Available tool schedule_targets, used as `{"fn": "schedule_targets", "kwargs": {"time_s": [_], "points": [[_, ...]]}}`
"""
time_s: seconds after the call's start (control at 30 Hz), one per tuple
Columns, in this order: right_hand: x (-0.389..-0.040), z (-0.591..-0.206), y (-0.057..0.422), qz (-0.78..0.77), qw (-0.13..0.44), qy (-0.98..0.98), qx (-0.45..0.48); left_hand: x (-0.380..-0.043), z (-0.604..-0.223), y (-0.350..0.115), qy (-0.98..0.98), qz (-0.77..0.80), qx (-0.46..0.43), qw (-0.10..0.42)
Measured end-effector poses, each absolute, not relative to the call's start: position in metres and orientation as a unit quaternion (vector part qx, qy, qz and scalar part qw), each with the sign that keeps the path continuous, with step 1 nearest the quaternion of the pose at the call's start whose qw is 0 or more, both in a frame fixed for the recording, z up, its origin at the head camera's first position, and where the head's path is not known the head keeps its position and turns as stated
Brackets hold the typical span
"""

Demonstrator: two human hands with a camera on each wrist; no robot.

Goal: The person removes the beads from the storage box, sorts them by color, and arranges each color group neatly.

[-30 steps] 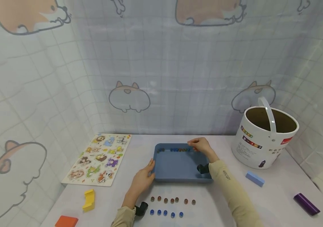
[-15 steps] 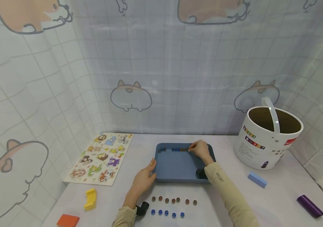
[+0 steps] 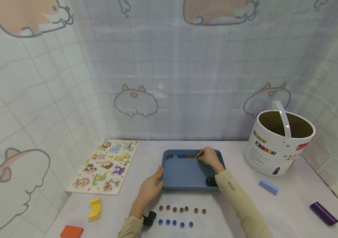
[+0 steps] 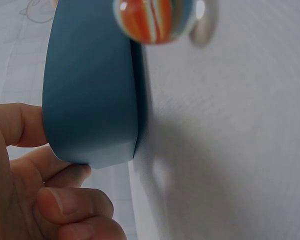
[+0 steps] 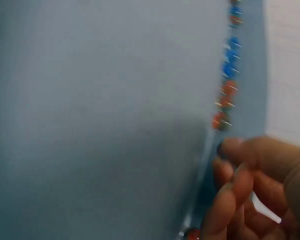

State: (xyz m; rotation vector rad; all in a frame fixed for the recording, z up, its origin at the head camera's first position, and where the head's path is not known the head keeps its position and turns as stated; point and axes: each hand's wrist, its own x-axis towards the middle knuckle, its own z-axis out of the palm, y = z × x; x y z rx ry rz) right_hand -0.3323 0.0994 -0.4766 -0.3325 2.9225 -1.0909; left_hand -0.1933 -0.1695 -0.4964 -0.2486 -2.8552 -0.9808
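Observation:
A blue-grey tray (image 3: 186, 172) lies mid-table, with a row of blue and brownish-orange marbles (image 3: 186, 156) along its far wall and a gap in that row. Left hand (image 3: 149, 189) holds the tray at its left side; the left wrist view has the thumb at the rim and other fingertips by the corner of the wall (image 4: 92, 95). Right hand (image 3: 207, 157) is inside the tray at the row's right end. Thumb and forefinger pinch a dark blue marble (image 5: 220, 149), mostly hidden. Another reddish marble (image 5: 192, 233) shows below that hand.
In front of the tray are a row of brownish marbles (image 3: 181, 210) and a row of blue marbles (image 3: 174, 223). An animal puzzle board (image 3: 105, 167), yellow block (image 3: 94, 209) and orange block (image 3: 72, 231) lie left. Right are a white bucket (image 3: 271, 148), blue block (image 3: 268, 186) and purple block (image 3: 323, 213).
The right hand has come down from the tray's far rim to the right end of the marble row, its wrist shifting slightly left. The left hand keeps its place on the tray.

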Motion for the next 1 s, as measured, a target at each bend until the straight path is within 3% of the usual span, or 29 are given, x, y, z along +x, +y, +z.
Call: {"fn": "schedule_targets", "kwargs": {"time_s": [0.2, 0.57, 1.0], "points": [[-0.324, -0.462, 0.115, -0.424, 0.060, 0.893, -0.139, -0.193, -0.498, -0.170, -0.941, -0.324, -0.085, 0.056], [-0.281, -0.440, 0.134, -0.528, 0.092, 0.822, -0.192, -0.193, -0.495, -0.172, -0.941, -0.326, -0.075, 0.054], [-0.198, -0.476, 0.134, -0.583, 0.157, 0.754, -0.259, -0.195, -0.496, -0.171, -0.941, -0.326, -0.076, 0.055]]}}
